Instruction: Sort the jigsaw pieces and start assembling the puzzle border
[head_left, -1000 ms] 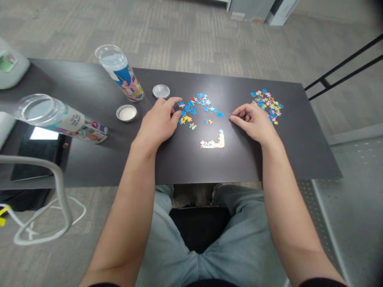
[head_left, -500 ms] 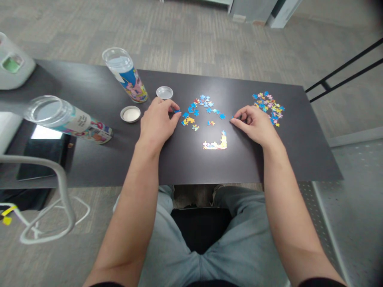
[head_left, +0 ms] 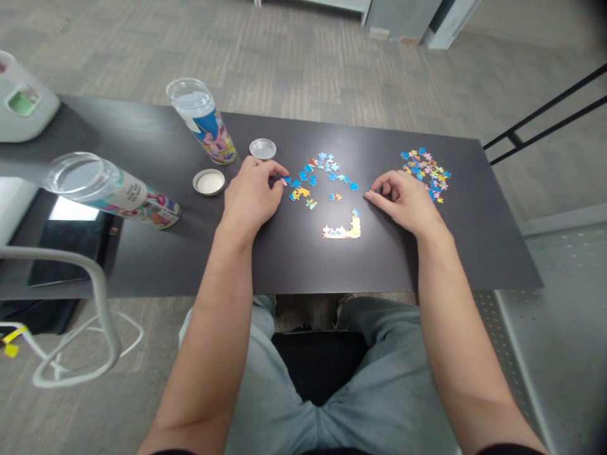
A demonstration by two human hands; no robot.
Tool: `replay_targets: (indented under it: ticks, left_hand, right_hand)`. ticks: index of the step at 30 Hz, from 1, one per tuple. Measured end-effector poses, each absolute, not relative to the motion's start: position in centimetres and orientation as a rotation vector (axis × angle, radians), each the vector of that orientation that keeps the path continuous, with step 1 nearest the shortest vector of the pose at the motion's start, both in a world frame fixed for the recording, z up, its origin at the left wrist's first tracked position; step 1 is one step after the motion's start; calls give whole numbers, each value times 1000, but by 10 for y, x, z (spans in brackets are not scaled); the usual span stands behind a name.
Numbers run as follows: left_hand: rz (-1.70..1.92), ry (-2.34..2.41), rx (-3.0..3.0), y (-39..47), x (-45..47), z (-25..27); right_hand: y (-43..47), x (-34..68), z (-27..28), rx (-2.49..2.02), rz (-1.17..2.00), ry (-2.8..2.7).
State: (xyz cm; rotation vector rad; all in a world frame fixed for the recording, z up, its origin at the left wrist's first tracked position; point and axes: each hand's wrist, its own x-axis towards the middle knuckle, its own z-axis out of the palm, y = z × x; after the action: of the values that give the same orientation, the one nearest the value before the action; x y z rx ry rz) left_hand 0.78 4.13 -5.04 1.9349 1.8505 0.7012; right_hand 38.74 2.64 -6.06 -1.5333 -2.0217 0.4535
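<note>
My left hand rests over the table left of a loose group of jigsaw pieces. Its thumb and index finger stand slightly apart, with a blue and pink puzzle piece lying at their tips. On the right, my right hand pinches a small blue puzzle piece, mostly hidden by the fingertips. Between the hands are scattered blue pieces, yellow-orange pieces and a small joined bit. Nearer my body lies an L-shaped joined strip of mostly yellow and pale pieces.
A heap of mixed pieces lies beyond my right hand. To the left stand two clear printed tubes, one farther and one nearer, with two round lids. A black tablet-like object and a white cable are far left.
My left finger and thumb have parted from the blue piece, which now shows its printed face at their tips. My right hand keeps its pinch almost in place. The view shifts slightly.
</note>
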Motion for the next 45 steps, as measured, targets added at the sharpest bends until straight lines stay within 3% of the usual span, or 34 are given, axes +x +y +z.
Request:
replay_targets:
  ticks: [13, 24, 45]
  left_hand:
    - [835, 1733, 1919, 48, -2, -67]
    - [763, 1740, 1871, 44, 0, -57]
    - [631, 1829, 1878, 34, 8, -42]
  right_hand:
    - [21, 371, -45, -1531, 520, -1857]
    - [115, 284, -47, -1421, 403, -2202]
    - [101, 285, -40, -1360, 621, -2300]
